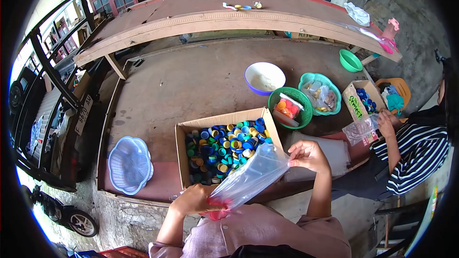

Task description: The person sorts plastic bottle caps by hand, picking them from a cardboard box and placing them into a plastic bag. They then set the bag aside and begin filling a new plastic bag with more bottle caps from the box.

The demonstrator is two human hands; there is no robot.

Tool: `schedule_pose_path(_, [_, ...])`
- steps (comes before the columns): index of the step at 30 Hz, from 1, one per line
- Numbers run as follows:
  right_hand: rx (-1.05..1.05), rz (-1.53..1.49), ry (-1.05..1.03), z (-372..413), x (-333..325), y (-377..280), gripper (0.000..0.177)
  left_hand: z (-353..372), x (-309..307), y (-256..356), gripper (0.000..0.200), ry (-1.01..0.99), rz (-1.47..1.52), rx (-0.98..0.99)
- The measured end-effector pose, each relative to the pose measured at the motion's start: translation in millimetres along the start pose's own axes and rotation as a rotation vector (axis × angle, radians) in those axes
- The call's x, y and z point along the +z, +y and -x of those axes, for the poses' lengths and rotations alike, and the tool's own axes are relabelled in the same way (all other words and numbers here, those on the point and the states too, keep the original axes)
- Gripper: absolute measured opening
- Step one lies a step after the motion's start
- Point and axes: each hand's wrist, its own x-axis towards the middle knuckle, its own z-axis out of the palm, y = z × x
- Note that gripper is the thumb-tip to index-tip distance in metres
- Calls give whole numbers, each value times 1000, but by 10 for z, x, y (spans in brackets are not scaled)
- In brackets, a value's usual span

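A clear plastic bag (253, 172) stretches slantwise between my hands, in front of my chest. My left hand (195, 200) is closed round its lower end, where red items (217, 210) show. At the upper right end, my right hand (310, 156) pinches the bag's edge between thumb and fingers. Beyond the bag stands an open cardboard box (224, 118) full of loose bottle caps (222, 145) in blue, green, yellow and white. The bag overlaps the box's near right corner in this view. Flat clear plastic sheets or bags (330, 155) lie behind my right hand.
A pale blue plastic basket (129, 165) stands left of the box. Behind it on the right are a white bowl (264, 77), a green basket (301, 123) and a turquoise basket (330, 110) with packed items. At right, a person in stripes (418, 155) handles a bag beside a cap box (356, 107).
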Motion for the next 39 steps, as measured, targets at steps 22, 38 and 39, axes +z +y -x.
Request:
schedule_pose_path(22, [-380, 215, 2, -13, 510, 358, 13, -737, 1090, 96, 5, 870, 739, 106])
schedule_pose_path(38, [-203, 84, 232, -533, 427, 731, 17, -1093, 524, -271, 20, 628, 544, 87])
schedule_pose_path(39, [-152, 131, 212, -505, 429, 744, 20, -1065, 482, -184, 20, 622, 546, 89])
